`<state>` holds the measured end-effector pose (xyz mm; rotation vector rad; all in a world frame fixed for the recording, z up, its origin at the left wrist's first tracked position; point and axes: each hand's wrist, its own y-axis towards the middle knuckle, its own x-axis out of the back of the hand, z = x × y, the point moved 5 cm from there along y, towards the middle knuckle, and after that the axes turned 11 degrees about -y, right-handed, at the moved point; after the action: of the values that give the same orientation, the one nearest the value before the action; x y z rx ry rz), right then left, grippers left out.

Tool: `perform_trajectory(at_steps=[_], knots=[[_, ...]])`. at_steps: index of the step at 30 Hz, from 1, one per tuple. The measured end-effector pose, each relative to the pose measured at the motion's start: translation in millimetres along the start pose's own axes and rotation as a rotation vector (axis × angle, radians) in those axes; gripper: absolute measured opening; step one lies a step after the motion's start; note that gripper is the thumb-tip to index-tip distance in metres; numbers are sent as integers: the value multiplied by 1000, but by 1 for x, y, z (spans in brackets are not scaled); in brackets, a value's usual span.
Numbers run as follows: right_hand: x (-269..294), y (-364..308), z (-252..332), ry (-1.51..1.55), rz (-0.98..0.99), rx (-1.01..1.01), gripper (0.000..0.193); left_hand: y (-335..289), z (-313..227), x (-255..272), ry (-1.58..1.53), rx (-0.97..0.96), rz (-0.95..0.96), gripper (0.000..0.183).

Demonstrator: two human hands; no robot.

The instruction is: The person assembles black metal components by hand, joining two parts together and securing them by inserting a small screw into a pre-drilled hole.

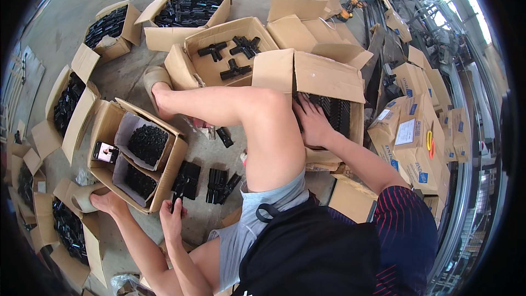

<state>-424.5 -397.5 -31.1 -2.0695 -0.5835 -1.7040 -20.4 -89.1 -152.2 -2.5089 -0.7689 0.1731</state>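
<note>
My left hand (171,219) is low at the left, its fingers closed round a small black part (176,201); the part's exact kind is hard to make out. Just beyond it, a block of black parts (187,178) lies on the floor, with a second group of black tubular pieces (220,186) to its right. My right hand (313,121) reaches into an open cardboard box (329,77), fingers stretched out over rows of ribbed black parts (335,112). Some fingertips are partly hidden among the parts and the box's shadow.
Between my feet stands a carton (171,178) with two compartments of small black pieces and a phone (106,152) on its edge. Ahead, an open box (203,68) holds several black T-shaped fittings. Filled boxes line the left; stacked cartons (408,131) with yellow-orange scissors (430,143) stand right.
</note>
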Motion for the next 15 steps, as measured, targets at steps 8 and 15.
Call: perform_trajectory(at_steps=[8, 15], knots=[[-8, -4, 1, -78, 100, 68, 99, -3, -4, -6, 7, 13, 21, 24], [-9, 19, -6, -203, 114, 118, 96, -8, -7, -8, 50, -3, 23, 25]])
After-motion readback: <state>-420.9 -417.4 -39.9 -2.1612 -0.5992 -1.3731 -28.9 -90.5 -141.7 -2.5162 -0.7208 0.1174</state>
